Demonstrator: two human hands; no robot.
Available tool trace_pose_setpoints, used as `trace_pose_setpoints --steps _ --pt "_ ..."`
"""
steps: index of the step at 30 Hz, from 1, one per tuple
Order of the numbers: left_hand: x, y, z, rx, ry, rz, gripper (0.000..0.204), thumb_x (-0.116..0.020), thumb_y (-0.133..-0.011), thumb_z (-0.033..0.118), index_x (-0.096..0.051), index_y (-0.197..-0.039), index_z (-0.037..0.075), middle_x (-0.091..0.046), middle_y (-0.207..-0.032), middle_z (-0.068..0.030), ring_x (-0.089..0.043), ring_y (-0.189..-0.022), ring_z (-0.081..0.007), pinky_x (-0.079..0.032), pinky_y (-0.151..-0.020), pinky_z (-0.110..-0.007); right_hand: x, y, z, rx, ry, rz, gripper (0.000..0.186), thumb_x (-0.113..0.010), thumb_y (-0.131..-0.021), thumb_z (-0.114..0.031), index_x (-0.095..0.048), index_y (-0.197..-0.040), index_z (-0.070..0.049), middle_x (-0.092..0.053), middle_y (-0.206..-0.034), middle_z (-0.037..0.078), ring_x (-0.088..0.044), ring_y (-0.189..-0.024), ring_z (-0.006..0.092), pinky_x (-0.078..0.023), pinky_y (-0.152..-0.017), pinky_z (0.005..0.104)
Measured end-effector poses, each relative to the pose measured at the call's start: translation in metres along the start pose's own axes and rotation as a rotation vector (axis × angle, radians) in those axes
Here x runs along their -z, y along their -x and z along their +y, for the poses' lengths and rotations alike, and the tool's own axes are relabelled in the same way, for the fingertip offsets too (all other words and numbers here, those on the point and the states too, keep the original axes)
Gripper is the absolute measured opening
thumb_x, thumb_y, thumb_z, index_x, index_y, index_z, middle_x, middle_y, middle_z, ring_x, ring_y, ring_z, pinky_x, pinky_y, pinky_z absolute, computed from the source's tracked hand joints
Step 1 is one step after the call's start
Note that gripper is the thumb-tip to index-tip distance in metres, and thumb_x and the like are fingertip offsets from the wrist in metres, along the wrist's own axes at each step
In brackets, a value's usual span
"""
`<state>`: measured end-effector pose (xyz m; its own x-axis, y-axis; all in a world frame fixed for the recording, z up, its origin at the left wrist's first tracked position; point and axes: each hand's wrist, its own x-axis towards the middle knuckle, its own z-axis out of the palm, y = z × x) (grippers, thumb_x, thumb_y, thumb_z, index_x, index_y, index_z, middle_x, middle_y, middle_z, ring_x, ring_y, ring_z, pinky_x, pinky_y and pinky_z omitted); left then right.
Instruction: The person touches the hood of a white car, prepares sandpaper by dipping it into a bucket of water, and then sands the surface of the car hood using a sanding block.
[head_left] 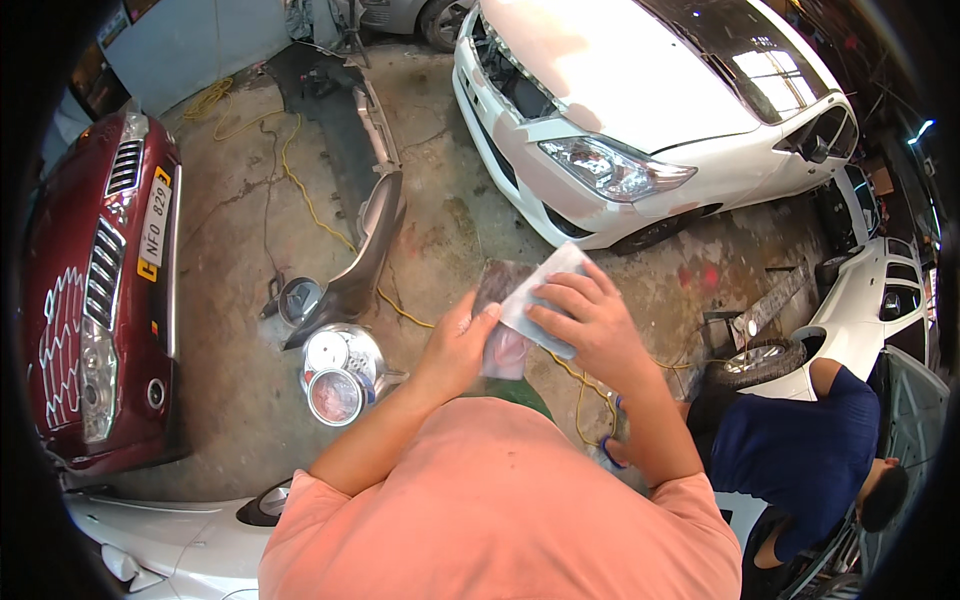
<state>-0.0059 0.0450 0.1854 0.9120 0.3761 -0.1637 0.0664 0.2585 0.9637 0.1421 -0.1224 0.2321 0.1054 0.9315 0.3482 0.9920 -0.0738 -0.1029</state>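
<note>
My left hand (455, 348) grips the left side of a flat rectangular piece (505, 358), dark grey at its far end and pinkish at its near end. The thumb rests on its face. Across this piece lies a pale grey-white rectangular sheet (538, 292), tilted toward the far right. My right hand (592, 318) is closed over the sheet, its fingers bent across the top and its thumb hidden. The two pieces overlap in front of my chest. Whether the sheet is paper or cloth, I cannot tell.
Silver round tins (350, 347) stand on the floor at left, beside a detached car bumper (378, 225). A yellow cable (318, 212) winds over the concrete. A white car (610, 110) stands ahead, a maroon one (75, 270) at left. Another person (795, 450) bends at right.
</note>
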Motion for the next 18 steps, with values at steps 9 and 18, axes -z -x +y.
trace_pose_setpoints --steps 9,18 --pt "0.001 -0.015 0.014 -0.388 -0.104 0.375 0.037 -0.047 -0.106 0.023 -0.052 -0.128 -0.006 -0.065 -0.114 -0.0166 -0.061 -0.102 -0.0243 -0.047 -0.088 -0.035 -0.024 0.021 -0.03 0.059 -0.263 -0.031 0.036 -0.069 -0.077 -0.009 -0.066 -0.112 -0.017 -0.062 -0.121 0.004 -0.058 -0.118 0.0258 -0.039 -0.109 0.0525" --pt "-0.007 -0.021 -0.013 0.112 0.732 0.315 0.033 -0.054 -0.102 0.016 -0.049 -0.131 0.001 -0.062 -0.122 -0.0116 -0.064 -0.107 -0.0193 -0.054 -0.091 -0.036 -0.045 0.011 -0.023 -0.138 -0.49 0.216 0.048 -0.068 -0.08 0.001 -0.065 -0.124 -0.019 -0.055 -0.13 0.014 -0.053 -0.124 0.0328 -0.039 -0.11 0.056"
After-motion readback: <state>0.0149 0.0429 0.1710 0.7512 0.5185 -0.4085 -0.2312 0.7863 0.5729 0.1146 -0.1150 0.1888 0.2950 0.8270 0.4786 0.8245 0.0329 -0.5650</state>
